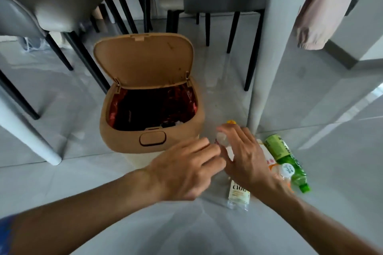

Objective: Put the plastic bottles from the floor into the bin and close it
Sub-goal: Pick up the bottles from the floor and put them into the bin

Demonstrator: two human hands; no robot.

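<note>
A tan bin (128, 136) stands on the floor with its lid (143, 60) swung up and a red liner inside. Right of it lie plastic bottles: a clear one with a yellow cap and pale label (238, 192), an orange-labelled one (271, 161) and a green one (288, 157). My right hand (244, 155) hovers spread over the clear bottle, fingers apart, hiding its middle. My left hand (186, 167) reaches in beside it, fingers loosely extended, nothing in it. Whether either hand touches the bottle I cannot tell.
Grey chairs with black legs (87, 62) stand behind and left of the bin. A white table leg (267, 47) rises just behind the bottles, another (27, 128) at the left. A pink garment (323, 6) hangs at the upper right. Grey tile floor (186, 230) lies in front.
</note>
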